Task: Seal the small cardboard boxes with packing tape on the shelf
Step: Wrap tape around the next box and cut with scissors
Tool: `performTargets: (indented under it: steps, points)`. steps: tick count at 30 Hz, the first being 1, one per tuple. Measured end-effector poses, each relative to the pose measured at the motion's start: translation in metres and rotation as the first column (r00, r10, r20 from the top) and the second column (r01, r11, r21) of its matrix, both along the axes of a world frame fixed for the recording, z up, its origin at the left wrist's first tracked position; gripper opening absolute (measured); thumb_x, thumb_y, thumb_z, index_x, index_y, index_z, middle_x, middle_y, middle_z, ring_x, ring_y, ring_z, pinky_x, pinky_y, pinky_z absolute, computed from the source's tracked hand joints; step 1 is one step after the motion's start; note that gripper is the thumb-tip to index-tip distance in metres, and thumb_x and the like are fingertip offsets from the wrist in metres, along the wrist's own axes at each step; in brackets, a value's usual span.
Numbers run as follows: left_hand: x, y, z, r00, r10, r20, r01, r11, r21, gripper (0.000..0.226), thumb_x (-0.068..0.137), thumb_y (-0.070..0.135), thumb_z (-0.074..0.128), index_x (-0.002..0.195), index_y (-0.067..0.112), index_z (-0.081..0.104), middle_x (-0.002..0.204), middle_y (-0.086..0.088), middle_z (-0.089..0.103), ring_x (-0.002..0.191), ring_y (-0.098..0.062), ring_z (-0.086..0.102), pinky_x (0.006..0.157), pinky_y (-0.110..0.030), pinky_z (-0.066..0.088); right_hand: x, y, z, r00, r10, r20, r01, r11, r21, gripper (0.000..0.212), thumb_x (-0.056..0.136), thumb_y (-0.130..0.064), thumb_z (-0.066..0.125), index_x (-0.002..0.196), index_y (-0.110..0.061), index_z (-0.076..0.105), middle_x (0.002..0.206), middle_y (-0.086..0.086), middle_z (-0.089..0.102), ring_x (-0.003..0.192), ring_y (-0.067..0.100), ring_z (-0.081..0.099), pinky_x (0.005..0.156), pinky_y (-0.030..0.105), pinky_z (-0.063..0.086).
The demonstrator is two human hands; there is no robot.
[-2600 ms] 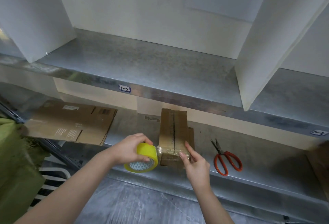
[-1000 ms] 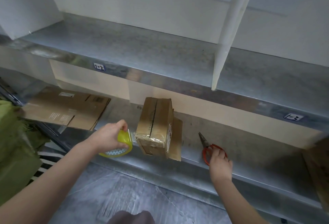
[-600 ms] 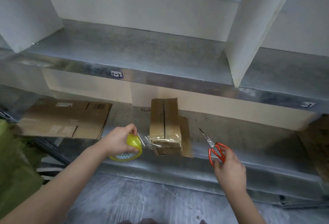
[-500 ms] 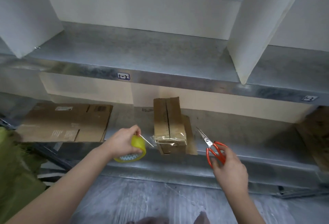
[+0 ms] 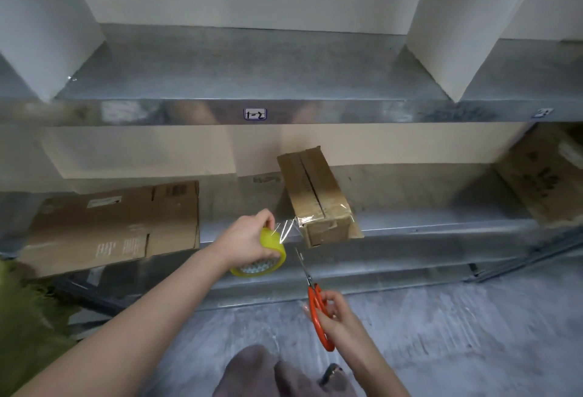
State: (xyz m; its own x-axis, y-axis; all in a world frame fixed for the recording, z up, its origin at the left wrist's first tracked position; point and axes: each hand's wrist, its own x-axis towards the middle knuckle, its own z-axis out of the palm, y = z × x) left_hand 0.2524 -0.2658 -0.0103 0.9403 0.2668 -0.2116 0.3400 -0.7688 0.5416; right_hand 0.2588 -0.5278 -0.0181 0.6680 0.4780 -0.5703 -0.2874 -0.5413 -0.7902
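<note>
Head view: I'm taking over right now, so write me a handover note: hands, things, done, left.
Left hand grips the yellow roll of clear packing tape. Right hand holds the orange-handled scissors, blades pointing up toward the clear tape strip.
The small brown cardboard box lies on the lower metal shelf, at its front edge.
Done: tape covers the box's near end; the strip runs from it to the roll.
Left: cut that strip, press its end down.
</note>
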Motion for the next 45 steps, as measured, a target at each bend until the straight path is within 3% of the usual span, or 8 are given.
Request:
performTargets:
  steps: [5,9,14,18,30,34,39,45]
  points:
    - [-0.004,0.002,0.003,1.000,-0.020,0.023,0.020,1.000,0.001,0.054,0.066,0.047,0.082,0.096,0.028,0.042,0.095,0.002,0.058,0.087,-0.019,0.052,0.065,-0.029,0.034,-0.001,0.017,0.000,0.984,-0.050,-0.170,0.045,0.999,-0.030,0.034,0.080,-0.059,0.067,0.099,-0.030,0.062,0.074,-0.011,0.063,0.066,0.003,0.058,0.065,0.022,0.038]
    - [-0.004,0.004,0.004,0.998,-0.038,0.041,0.038,0.999,-0.007,0.054,0.066,0.045,0.083,0.096,0.027,0.042,0.097,0.002,0.060,0.088,-0.020,0.053,0.070,-0.031,0.039,0.004,0.027,-0.001,0.969,-0.052,-0.240,0.055,0.998,0.004,0.034,0.078,-0.061,0.068,0.095,-0.032,0.063,0.071,-0.011,0.061,0.062,0.004,0.053,0.057,0.022,0.029]
    - [-0.002,0.006,0.009,0.997,-0.071,0.036,0.071,0.997,-0.003,0.054,0.066,0.045,0.083,0.096,0.027,0.041,0.097,0.000,0.060,0.089,-0.021,0.053,0.075,-0.035,0.043,0.009,0.033,-0.007,0.947,-0.104,-0.302,0.124,0.991,0.046,0.030,0.082,-0.052,0.070,0.099,-0.028,0.065,0.070,-0.005,0.062,0.057,0.006,0.056,0.048,0.018,0.028]
    - [-0.002,0.006,0.009,0.996,-0.082,0.039,0.081,0.997,0.007,0.055,0.067,0.045,0.083,0.097,0.026,0.042,0.097,0.000,0.059,0.089,-0.021,0.053,0.073,-0.034,0.041,0.011,0.036,-0.009,0.936,-0.120,-0.330,0.156,0.984,0.084,0.028,0.084,-0.045,0.072,0.102,-0.024,0.068,0.069,-0.002,0.063,0.057,0.009,0.057,0.053,0.020,0.034]
    - [-0.002,0.004,0.010,0.996,-0.077,0.034,0.077,0.997,-0.009,0.055,0.066,0.046,0.083,0.098,0.028,0.042,0.100,0.004,0.058,0.091,-0.018,0.053,0.076,-0.033,0.043,0.017,0.027,-0.011,0.982,-0.107,-0.158,0.125,0.986,0.107,0.029,0.086,-0.033,0.072,0.098,-0.007,0.070,0.063,0.001,0.060,0.054,0.010,0.053,0.057,0.020,0.043]
    - [-0.001,0.002,0.012,0.996,-0.075,0.040,0.075,0.997,-0.005,0.054,0.068,0.044,0.083,0.099,0.026,0.042,0.100,0.004,0.058,0.092,-0.019,0.053,0.078,-0.034,0.043,0.018,0.027,-0.013,0.990,-0.066,-0.127,0.076,0.995,0.071,0.023,0.085,-0.039,0.072,0.091,-0.017,0.068,0.063,-0.002,0.059,0.057,0.010,0.051,0.058,0.022,0.041]
    - [-0.002,-0.002,0.013,0.994,-0.100,0.050,0.100,0.995,0.013,0.055,0.068,0.043,0.083,0.097,0.026,0.040,0.091,0.008,0.054,0.083,-0.016,0.049,0.064,-0.028,0.031,0.017,0.026,-0.016,0.999,0.026,-0.040,-0.027,1.000,-0.007,0.048,0.078,-0.062,0.068,0.098,-0.020,0.061,0.081,-0.001,0.064,0.086,0.019,0.066,0.074,0.025,0.044]
    - [-0.001,-0.004,0.011,0.998,-0.047,0.033,0.047,0.999,0.003,0.053,0.069,0.043,0.082,0.101,0.027,0.042,0.101,0.004,0.058,0.094,-0.019,0.053,0.076,-0.032,0.041,0.027,0.010,-0.017,0.993,0.100,0.056,-0.096,0.993,-0.071,0.043,0.074,-0.062,0.073,0.101,-0.033,0.055,0.098,-0.014,0.070,0.091,0.003,0.066,0.083,0.022,0.049]
